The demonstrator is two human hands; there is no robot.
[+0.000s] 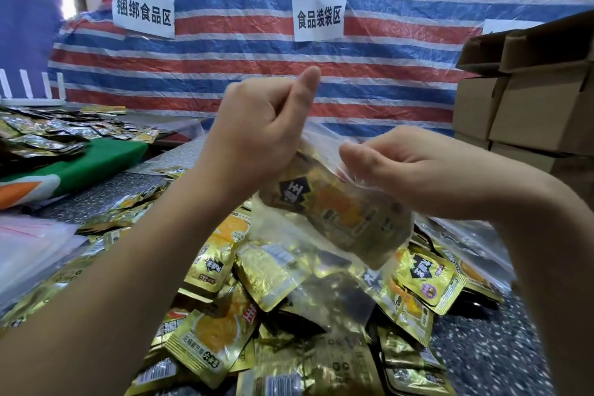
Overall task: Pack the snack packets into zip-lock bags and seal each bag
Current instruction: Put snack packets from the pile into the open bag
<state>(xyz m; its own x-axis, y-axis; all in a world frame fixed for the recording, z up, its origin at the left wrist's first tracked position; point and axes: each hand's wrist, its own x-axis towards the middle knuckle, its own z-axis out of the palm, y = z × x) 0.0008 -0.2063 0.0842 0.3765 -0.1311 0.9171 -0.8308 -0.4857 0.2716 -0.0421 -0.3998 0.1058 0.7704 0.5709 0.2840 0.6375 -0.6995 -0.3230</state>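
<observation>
A clear zip-lock bag [340, 215] hangs in the air above the table, with gold snack packets inside it. My left hand [260, 125] pinches the bag's top edge at the upper left, thumb raised. My right hand [395, 161] pinches the same top edge lower and to the right. Below the bag lies a heap of loose gold snack packets [266, 270] with orange and black print.
More gold packets [58, 132] lie on a green cloth at the far left. A stack of empty clear bags [29, 244] rests at the left edge. Cardboard boxes [527, 100] stand at the right. A striped tarp with paper signs hangs behind the speckled table [501, 347].
</observation>
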